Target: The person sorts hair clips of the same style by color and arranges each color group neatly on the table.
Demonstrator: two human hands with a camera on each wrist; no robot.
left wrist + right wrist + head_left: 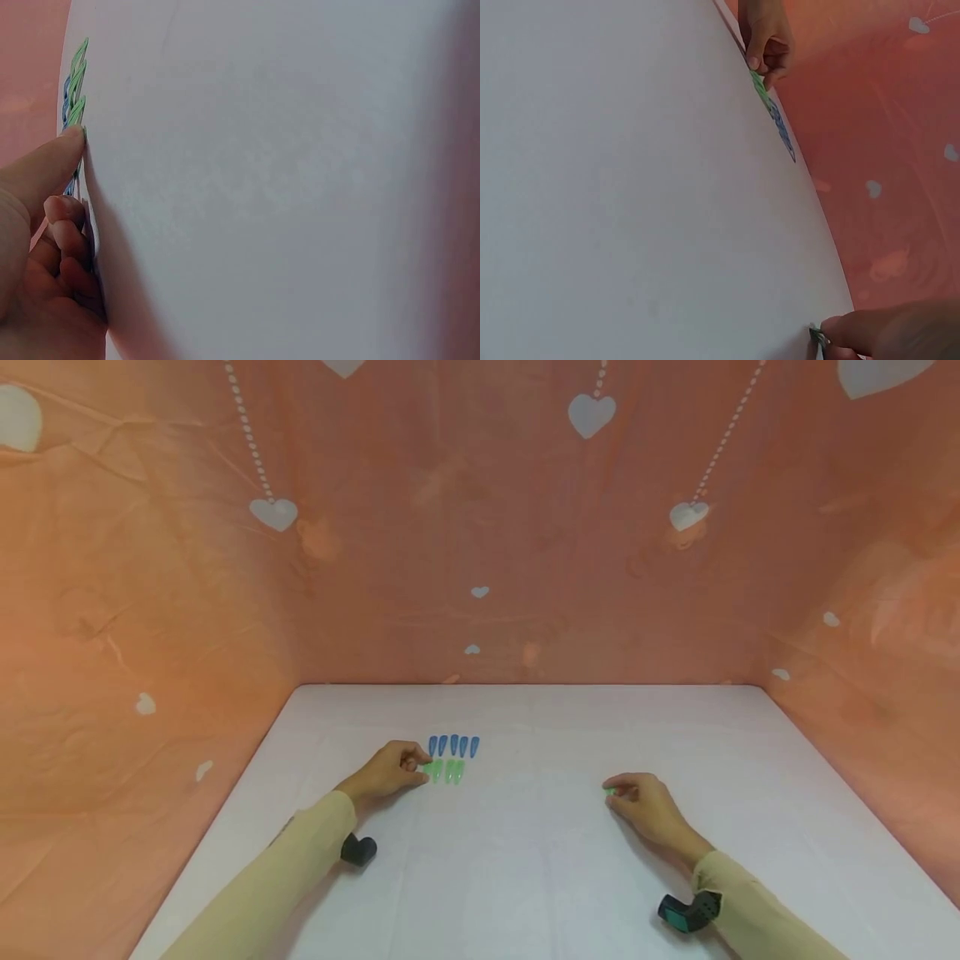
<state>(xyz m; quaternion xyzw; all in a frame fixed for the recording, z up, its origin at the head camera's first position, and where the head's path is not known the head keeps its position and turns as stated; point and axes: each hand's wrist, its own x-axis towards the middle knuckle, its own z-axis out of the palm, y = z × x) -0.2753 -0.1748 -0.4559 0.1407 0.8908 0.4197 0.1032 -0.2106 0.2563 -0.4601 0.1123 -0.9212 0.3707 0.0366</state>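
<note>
Blue snap hair clips (453,745) lie side by side in a row on the white table. Just in front of them is a row of green snap hair clips (450,772). At the left end of the green row, my left hand (386,772) pinches a green hair clip (427,769) between thumb and forefinger; the fingers partly cover it. In the left wrist view, the thumb (56,161) lies right at that clip's tip. Well to the right, my right hand (645,806) pinches another green hair clip (819,334) close over the table, mostly hidden by the fingers.
The white tabletop (525,860) spreads around both hands. An orange curtain (480,527) with white hearts hangs along the back and both sides. Black wrist devices (690,912) sit at both sleeves.
</note>
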